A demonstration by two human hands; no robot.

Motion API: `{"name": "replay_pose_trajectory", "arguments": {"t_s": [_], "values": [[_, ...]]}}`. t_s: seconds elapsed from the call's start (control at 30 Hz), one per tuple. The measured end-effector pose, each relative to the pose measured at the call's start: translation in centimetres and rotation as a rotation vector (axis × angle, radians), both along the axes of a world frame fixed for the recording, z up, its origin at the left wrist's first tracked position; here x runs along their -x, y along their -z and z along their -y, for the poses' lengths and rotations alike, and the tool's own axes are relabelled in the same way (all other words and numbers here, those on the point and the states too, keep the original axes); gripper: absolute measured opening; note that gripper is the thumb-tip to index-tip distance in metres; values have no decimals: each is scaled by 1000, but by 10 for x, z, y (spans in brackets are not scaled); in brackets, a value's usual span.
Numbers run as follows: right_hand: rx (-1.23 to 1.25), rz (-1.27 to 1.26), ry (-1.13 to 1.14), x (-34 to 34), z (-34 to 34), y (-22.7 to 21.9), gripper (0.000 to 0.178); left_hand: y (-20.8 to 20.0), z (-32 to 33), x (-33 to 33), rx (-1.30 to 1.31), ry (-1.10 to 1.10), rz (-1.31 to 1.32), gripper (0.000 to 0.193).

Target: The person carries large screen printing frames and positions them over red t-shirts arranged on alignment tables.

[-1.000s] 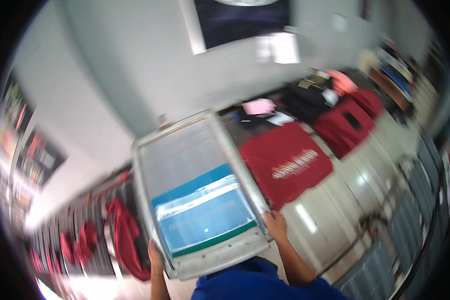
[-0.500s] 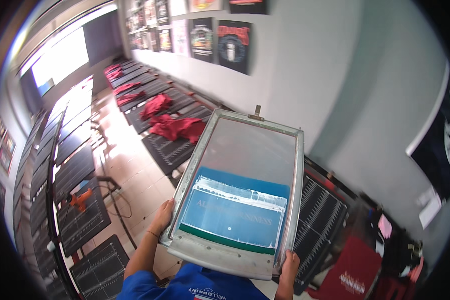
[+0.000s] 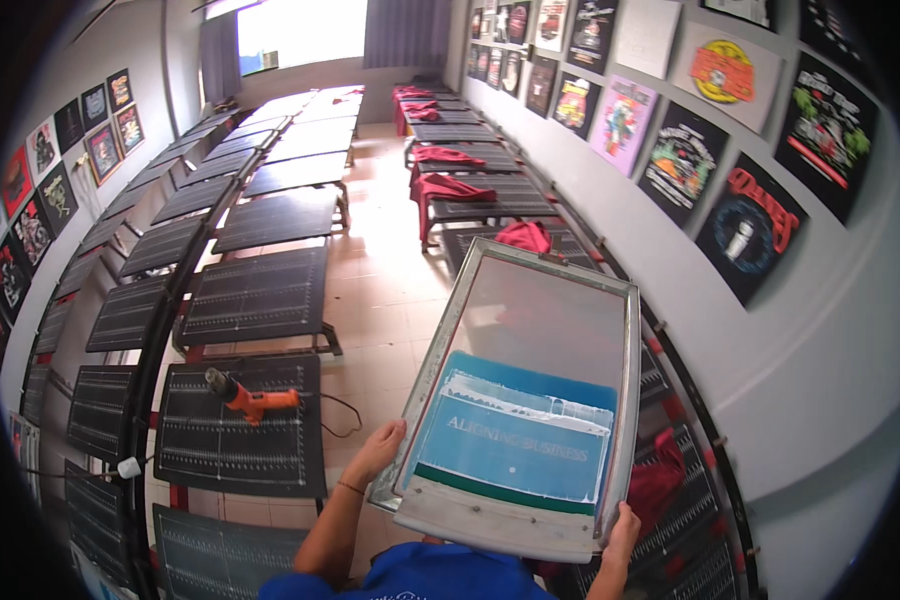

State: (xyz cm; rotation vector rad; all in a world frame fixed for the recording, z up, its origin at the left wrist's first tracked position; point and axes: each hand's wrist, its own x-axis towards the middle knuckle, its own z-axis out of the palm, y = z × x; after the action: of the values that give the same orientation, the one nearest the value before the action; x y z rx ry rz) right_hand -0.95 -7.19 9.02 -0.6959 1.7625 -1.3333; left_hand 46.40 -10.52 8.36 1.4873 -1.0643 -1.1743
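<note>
The left hand and right hand clamp the near sides of the screen-printing frame before the blue shirt, so its unsupported far end could dip, snagging the red garment.

Bright window between 2 curtains, pale walls with posters, tiled floor between dark tables

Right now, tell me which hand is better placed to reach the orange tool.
Probably the left hand, gripping the frame on the side nearer the tool; the right hand holds the opposite side.
</note>
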Motion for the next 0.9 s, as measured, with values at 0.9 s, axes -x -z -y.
{"name": "replay_pose_trajectory", "arguments": {"t_s": [0.9], "values": [[88, -85, -416, -580, 849, 19, 35, 30, 647, -552, 170, -295, -147, 49]]}}
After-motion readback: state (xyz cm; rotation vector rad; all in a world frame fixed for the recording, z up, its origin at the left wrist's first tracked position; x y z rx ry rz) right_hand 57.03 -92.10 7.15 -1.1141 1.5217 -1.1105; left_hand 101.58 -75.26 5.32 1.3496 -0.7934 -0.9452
